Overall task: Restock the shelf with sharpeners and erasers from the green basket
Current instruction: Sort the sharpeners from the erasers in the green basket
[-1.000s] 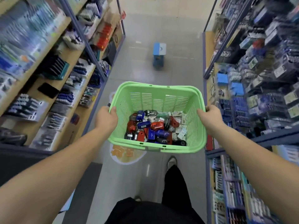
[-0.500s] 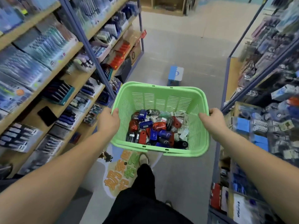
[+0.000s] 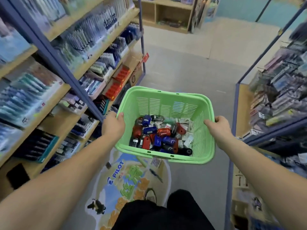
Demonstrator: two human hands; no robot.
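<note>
- The green basket (image 3: 166,92) was held out in front at about waist height, over the aisle floor, carried by both side rims.
- The left hand (image 3: 113,128) was found gripping the left rim, thumb hooked over the top edge and the fingers curled beneath it.
- The right hand (image 3: 219,127) was found gripping the right rim, with the fingers wrapped over the outside edge.
- The grip on both rims was unchanged from a second before; nothing had been taken out.
- The load was seen heaped on the basket floor: red, blue and black sharpeners (image 3: 163,132) to the left and centre, pale wrapped erasers (image 3: 186,140) towards the right wall.
- The viewpoint had been carried forward along the aisle: the Pilot floor sticker (image 3: 126,180), partly hidden under the basket earlier, was now laid out below it.
- The blue step stool noted ahead in the earlier views was no longer visible.
- The left shelving (image 3: 54,95) had drawn nearer, and its red boxes (image 3: 122,75) stood just beside the basket's far left corner.
- The right-hand racks (image 3: 274,103) were too blurred to be read.
- Judgement: the carrying stage was under way and restocking had not begun; a gap for sharpeners or erasers could not be picked out.
</note>
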